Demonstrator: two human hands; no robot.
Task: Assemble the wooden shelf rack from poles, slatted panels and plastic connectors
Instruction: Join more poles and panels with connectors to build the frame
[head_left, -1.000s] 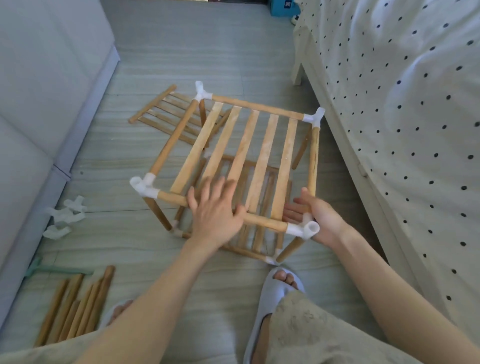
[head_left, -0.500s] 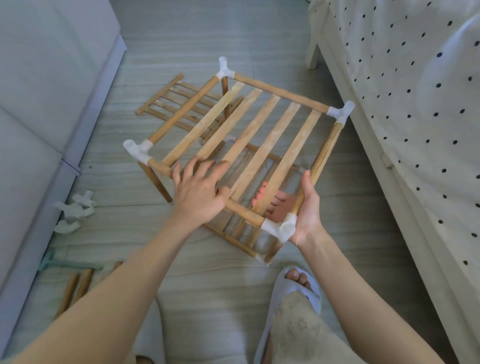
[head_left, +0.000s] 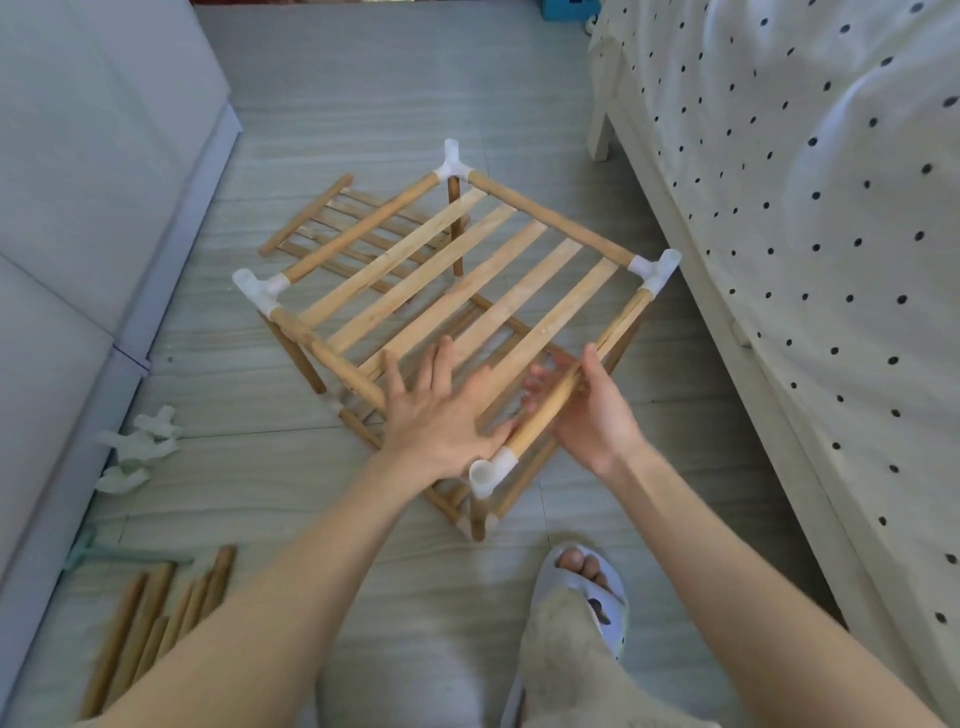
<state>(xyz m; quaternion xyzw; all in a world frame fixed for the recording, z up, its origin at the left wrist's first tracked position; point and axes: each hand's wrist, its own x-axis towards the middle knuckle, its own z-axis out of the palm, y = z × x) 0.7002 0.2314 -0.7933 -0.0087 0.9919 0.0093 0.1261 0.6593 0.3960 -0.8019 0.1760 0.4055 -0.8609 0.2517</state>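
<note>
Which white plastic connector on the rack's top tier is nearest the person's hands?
Start at the wooden two-tier rack on the grey floor. On its near corner sits the white plastic connector, beside the flat left hand and the right hand. Unlike the other corners' connectors, its round open socket faces the camera.

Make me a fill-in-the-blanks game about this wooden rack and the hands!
1. The left hand lies flat on the rack's top ____.
2. The right hand grips a ____ at the rack's edge.
3. Each top corner has a ____ plastic connector.
4. Spare poles lie on the ____.

Missing words: panel; pole; white; floor
</note>
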